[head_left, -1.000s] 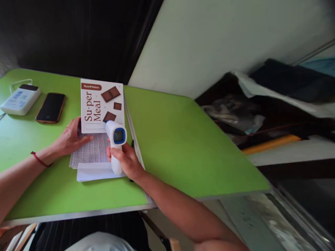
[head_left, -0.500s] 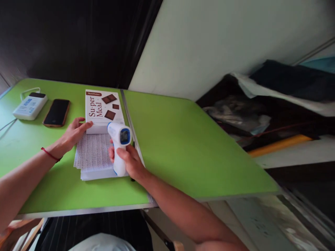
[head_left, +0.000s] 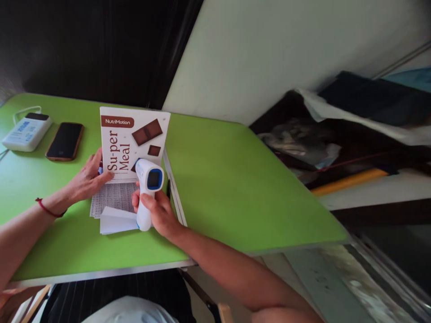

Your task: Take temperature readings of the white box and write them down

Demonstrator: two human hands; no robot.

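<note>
My left hand (head_left: 90, 177) grips the lower left edge of a white box (head_left: 116, 154) printed "NutriMotion Su-per Meal" with brown chocolate pieces. The box is tilted up, its printed front facing me. In my right hand (head_left: 160, 213) is a white and blue infrared thermometer (head_left: 144, 197), fingers wrapped round its handle, its small dark screen towards me. The thermometer's head overlaps the box's lower right corner in view; whether they touch I cannot tell. Below the box lie sheets of paper (head_left: 116, 197) covered in small writing, with a folded blank white part (head_left: 116, 222) in front.
On the left of the green table (head_left: 235, 188) lie a phone (head_left: 65, 141) and a white device (head_left: 27, 132) with a cable. A dark pen-like object (head_left: 169, 188) is beside the papers. Shelves with cloth and bags (head_left: 299, 143) stand to the right.
The box, lying flat on the papers before, is now lifted and tilted up by my left hand. My right hand still holds the thermometer. The view has shifted slightly.
</note>
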